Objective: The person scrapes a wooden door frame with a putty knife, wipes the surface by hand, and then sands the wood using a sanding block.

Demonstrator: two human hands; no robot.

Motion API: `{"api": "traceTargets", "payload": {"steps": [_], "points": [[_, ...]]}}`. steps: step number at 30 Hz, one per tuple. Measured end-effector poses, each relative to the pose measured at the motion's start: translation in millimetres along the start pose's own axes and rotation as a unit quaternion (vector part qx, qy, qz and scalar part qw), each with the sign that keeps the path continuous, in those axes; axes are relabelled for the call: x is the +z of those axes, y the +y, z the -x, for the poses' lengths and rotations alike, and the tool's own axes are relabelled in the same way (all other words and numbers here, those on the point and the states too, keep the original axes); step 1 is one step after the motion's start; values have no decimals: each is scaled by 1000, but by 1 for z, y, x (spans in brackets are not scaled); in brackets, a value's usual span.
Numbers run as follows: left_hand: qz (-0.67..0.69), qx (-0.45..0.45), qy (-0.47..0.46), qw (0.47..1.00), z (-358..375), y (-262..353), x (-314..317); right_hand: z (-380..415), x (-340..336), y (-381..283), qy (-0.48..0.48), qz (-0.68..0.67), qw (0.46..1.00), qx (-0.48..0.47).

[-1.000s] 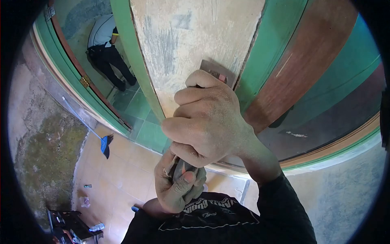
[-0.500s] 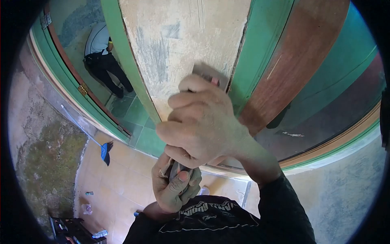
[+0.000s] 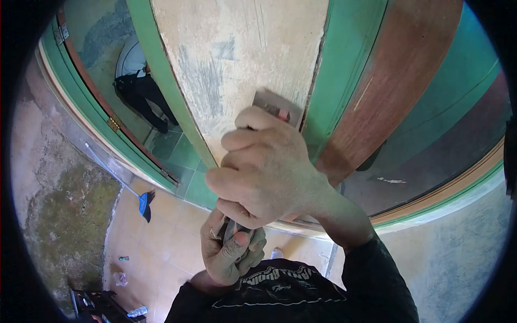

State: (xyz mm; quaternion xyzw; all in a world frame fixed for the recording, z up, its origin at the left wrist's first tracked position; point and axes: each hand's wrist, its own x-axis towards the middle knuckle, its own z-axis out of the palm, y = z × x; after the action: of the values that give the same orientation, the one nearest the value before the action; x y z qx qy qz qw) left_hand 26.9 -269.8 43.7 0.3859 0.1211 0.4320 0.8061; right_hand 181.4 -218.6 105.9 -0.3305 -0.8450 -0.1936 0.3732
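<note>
My right hand is closed around a scraper, whose flat metal blade lies against the scuffed, cream-coloured wall panel near its right edge. Below it, my left hand is wrapped round a dark object, its thumb lying over it. The upper part of that object is hidden behind my right hand, so I cannot tell whether it joins the scraper. Scratches and grey patches mark the panel.
Green frames border the panel, with a brown wooden board at the right. Through the left doorway a person bends forward. A blue broom lies on the tiled floor; a black rack stands at lower left.
My right hand and the scraper have shifted very slightly while staying at the panel. The view has moved a little, and the person in the doorway appears slightly lower.
</note>
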Motion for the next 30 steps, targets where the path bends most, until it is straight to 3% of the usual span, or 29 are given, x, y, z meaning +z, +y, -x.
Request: {"api": "traceTargets", "payload": {"steps": [4,9,24,30], "points": [[-2,-5,2,1000,-2,9,6,-6,-8,0,9,-10,1000,-2],[8,-19,11,1000,2,2,-1,-6,-9,-2,-56,-2,998,18],[-8,-6,-12,1000,-2,6,9,-15,-18,3,-14,10,1000,-18],[11,-4,-12,1000,-2,2,4,-11,-15,3,-46,5,999,-26]]}}
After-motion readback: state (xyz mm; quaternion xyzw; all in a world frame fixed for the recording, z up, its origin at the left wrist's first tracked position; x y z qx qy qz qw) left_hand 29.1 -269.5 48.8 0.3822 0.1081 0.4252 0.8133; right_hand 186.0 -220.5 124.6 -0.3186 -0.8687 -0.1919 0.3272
